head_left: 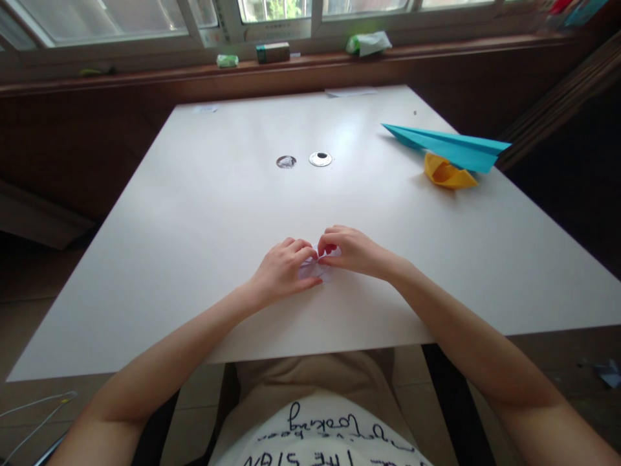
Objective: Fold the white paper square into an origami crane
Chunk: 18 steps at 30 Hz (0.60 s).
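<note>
My left hand (285, 269) and my right hand (350, 251) meet near the front middle of the white table (204, 213). Both have their fingers curled and pinched on a small piece of pale, whitish paper (310, 268) that lies between them on the tabletop. Most of the paper is hidden under my fingers, so its shape is unclear. My forearms reach in from the near edge.
A blue paper plane (449, 146) lies at the far right, resting partly on a yellow folded paper piece (446, 173). Two round cable holes (320, 158) sit mid-table. A window sill at the back carries a small box (273, 52) and crumpled wrappers.
</note>
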{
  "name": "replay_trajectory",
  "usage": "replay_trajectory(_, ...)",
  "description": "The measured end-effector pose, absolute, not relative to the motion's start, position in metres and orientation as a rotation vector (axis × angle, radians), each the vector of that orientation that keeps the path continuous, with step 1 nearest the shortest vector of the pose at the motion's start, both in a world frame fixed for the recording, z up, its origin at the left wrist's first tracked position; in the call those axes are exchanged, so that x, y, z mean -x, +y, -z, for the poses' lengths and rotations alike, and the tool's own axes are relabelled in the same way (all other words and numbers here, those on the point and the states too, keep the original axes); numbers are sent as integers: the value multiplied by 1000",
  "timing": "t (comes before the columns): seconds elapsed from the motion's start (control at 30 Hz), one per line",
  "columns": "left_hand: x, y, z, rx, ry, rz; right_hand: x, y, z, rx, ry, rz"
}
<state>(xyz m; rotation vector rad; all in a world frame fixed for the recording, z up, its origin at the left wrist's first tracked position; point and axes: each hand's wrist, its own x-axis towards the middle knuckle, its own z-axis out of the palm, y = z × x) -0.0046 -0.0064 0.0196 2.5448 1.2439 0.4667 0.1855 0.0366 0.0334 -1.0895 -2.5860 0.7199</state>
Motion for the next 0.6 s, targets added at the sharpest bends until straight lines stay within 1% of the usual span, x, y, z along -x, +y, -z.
replay_trajectory(0.17, 13, -1, -18, -2554, 1107, -453, -191, 38, -38, 1031, -2457, -630)
replay_trajectory(0.47, 25, 13, -17, -2532, 951, -449, -193, 38, -40, 992, -2522, -683)
replay_trajectory(0.6, 27, 18, -16, -2531, 925, -475, -188, 37, -34, 1088, -2508, -656)
